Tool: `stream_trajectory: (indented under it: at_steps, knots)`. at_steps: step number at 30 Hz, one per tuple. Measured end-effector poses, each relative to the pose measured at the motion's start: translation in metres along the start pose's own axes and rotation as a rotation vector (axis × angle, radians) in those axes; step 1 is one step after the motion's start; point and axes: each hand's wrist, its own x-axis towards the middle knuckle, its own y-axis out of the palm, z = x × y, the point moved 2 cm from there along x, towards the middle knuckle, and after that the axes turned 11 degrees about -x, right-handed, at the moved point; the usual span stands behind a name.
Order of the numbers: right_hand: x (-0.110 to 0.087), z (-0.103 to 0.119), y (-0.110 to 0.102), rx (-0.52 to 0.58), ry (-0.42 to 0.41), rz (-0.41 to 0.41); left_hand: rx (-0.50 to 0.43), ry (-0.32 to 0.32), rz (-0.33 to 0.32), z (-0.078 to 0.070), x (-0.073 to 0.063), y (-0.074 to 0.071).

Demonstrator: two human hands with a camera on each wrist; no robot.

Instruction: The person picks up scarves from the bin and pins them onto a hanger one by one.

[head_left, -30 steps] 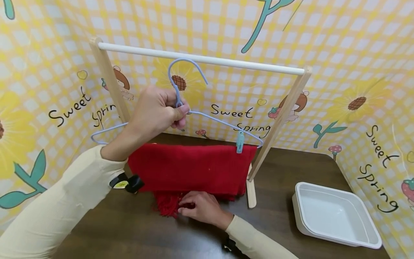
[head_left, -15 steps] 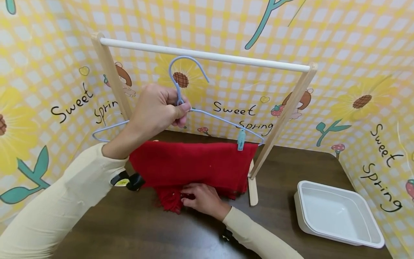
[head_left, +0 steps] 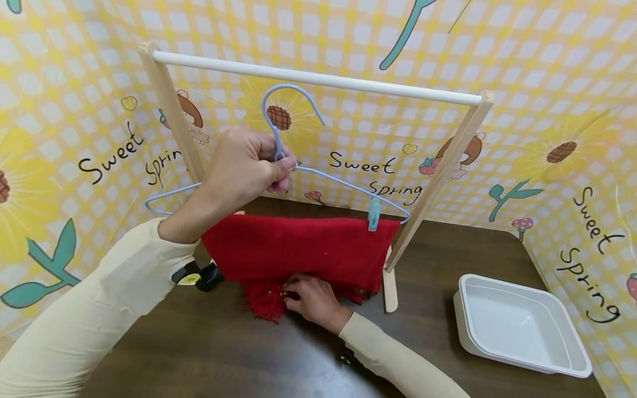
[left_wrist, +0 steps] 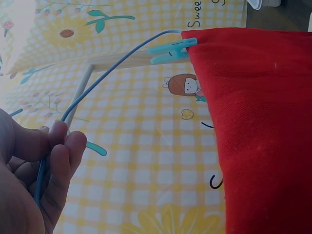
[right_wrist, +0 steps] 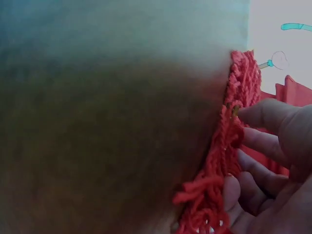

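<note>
My left hand pinches the neck of a light blue clothes hanger, keeping it upright with its hook just under the rail in the head view. Draped over its lower bar hangs a folded red scarf. A turquoise clothespin clips the scarf near the hanger's right end; the left wrist view also shows this clothespin. Below, my right hand touches the scarf's red fringe with loosely bent fingers, thumb and index apart. The fringe lies close over the table. My left forearm hides the hanger's left shoulder partly.
Behind the hanger stands a wooden rack with a white rail; its right foot rests on the dark table. A white plastic basin sits at the right. Yellow checked cloth walls surround the table.
My right hand has moved slightly up and right along the fringe. The left hand keeps its grip on the hanger. The whole head view has shifted a little.
</note>
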Motion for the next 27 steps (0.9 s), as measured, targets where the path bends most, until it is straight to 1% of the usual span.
stream_trajectory:
  at_steps: [3, 7, 10, 13, 17, 20, 23, 27]
  knots:
    - [0.001, 0.002, 0.002, -0.026, 0.039, 0.007, 0.002, -0.004, -0.001, 0.000, -0.001, 0.000]
    - [0.002, 0.004, 0.002, -0.053, 0.076, 0.031, 0.003, -0.026, -0.003, 0.002, -0.002, 0.000]
    - [0.001, 0.005, 0.001, -0.025, 0.089, 0.066, -0.002, -0.042, -0.005, 0.004, -0.002, 0.000]
    - [-0.001, 0.006, -0.002, 0.028, 0.098, 0.118, -0.011, -0.048, -0.007, 0.005, -0.003, 0.001]
    - [-0.007, 0.007, -0.006, 0.086, 0.103, 0.217, -0.014, -0.049, -0.008, 0.006, -0.002, 0.002]
    - [-0.012, 0.009, -0.008, 0.108, 0.101, 0.282, -0.008, -0.041, -0.006, 0.006, -0.002, 0.003]
    - [-0.017, 0.011, -0.010, 0.113, 0.086, 0.312, -0.011, -0.036, -0.005, 0.006, -0.001, 0.004]
    - [-0.022, 0.011, -0.012, 0.120, 0.056, 0.326, -0.018, -0.038, -0.010, 0.005, -0.002, 0.005]
